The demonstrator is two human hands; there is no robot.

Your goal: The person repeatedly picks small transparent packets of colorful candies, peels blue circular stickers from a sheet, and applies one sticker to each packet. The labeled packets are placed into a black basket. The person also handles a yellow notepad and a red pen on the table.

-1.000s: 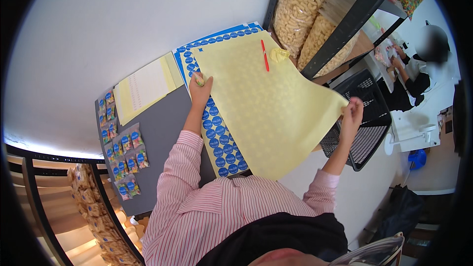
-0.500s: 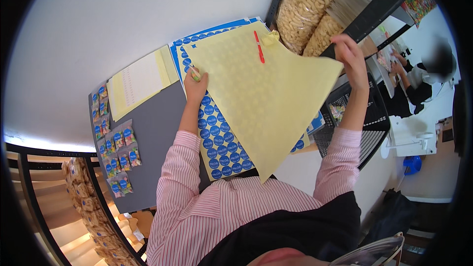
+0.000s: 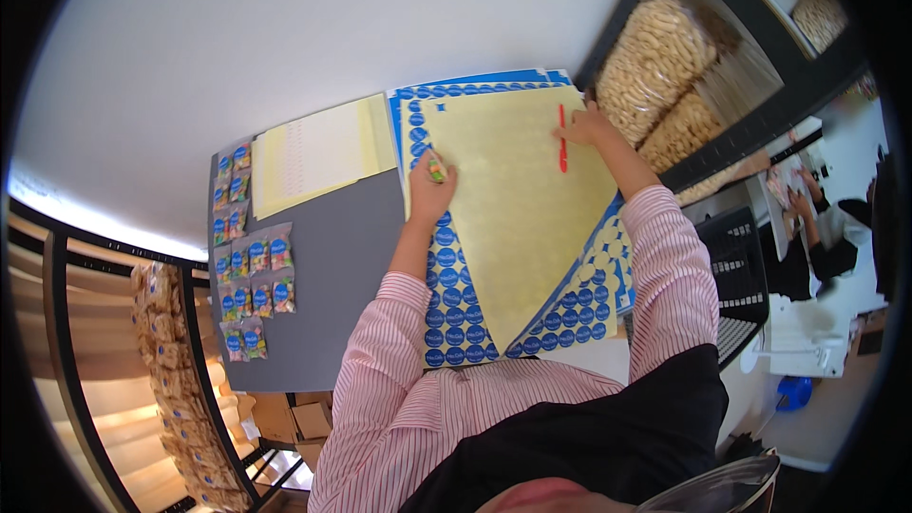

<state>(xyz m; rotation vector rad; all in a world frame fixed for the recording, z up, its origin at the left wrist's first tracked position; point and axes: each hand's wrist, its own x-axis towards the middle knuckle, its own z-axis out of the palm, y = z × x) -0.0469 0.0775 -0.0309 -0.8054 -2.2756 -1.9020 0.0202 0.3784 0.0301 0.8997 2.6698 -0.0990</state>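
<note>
A large pale yellow sheet [image 3: 513,218] lies over a sheet of round blue stickers [image 3: 456,313], which shows along the left and lower right. Pale round gaps show among the stickers at the right. My left hand [image 3: 432,195] is closed around a small packet [image 3: 437,169] with green and orange contents, at the yellow sheet's left edge. On the sheet's upper right, my right hand [image 3: 589,125] reaches across the red pen [image 3: 563,154], its fingers closed about the pen's middle. The pen still lies along the sheet.
Small candy packets [image 3: 256,256] with blue round labels stand in rows at the table's left. Yellow and white sheets [image 3: 323,147] lie beside them. Large bags of puffed snacks [image 3: 655,52] fill a shelf at right. A black basket [image 3: 731,266] and another person's hands [image 3: 803,199] are farther right.
My right hand has let go of the yellow sheet's lifted right corner and moved to the red pen. The sheet now lies flatter. My left hand still holds the small packet.
</note>
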